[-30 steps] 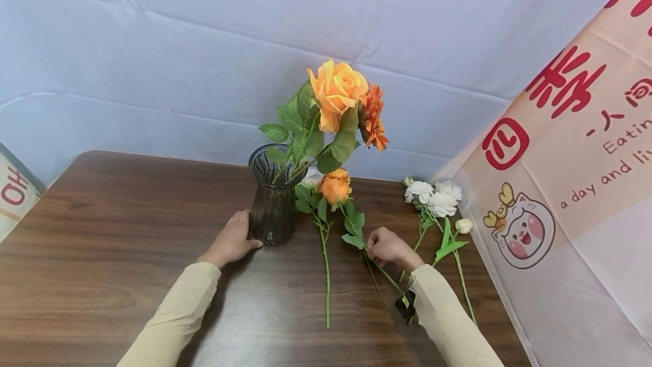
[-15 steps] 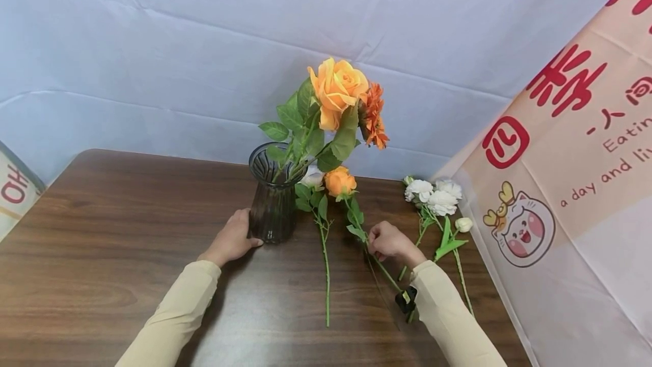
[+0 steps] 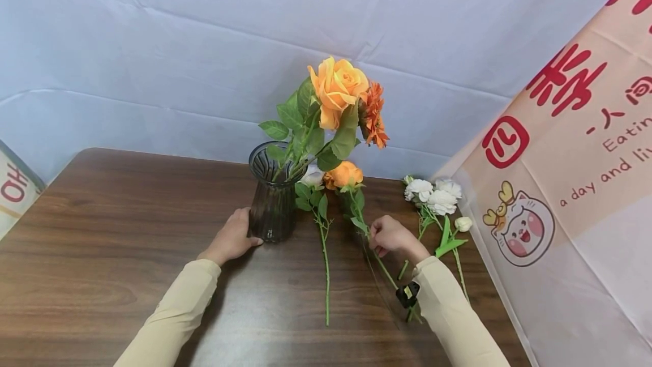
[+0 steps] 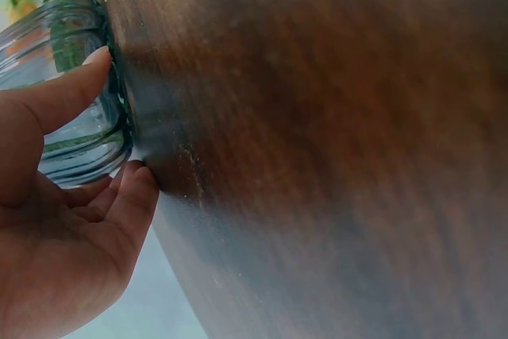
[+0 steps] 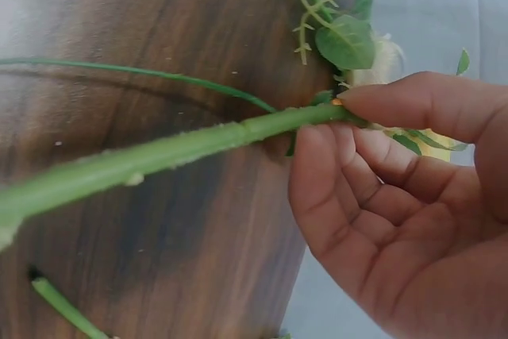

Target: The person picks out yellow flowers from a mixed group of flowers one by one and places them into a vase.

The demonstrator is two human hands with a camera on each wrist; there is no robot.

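Note:
My left hand (image 3: 231,239) grips the base of a dark ribbed glass vase (image 3: 273,214); in the left wrist view the thumb lies across the glass (image 4: 79,136). A large yellow-orange rose (image 3: 337,86) and a red-orange flower (image 3: 376,116) lean right out of the vase. To its right, my right hand (image 3: 394,237) pinches the stem of an orange flower (image 3: 347,173) between thumb and fingers. That green stem (image 5: 159,156) runs across the right wrist view. Behind the bloom, part of a darker orange flower (image 3: 330,180) shows, mostly hidden.
A white flower (image 3: 313,176) with a long stem lies beside the vase. White blooms (image 3: 440,197) and a white tulip (image 3: 463,224) lie at the right of the wooden table (image 3: 127,242). Pale cloth hangs behind; a printed banner (image 3: 575,157) stands on the right.
The orange flower in my right hand has swung to the right and up slightly, uncovering the darker orange flower. My left hand stays on the vase.

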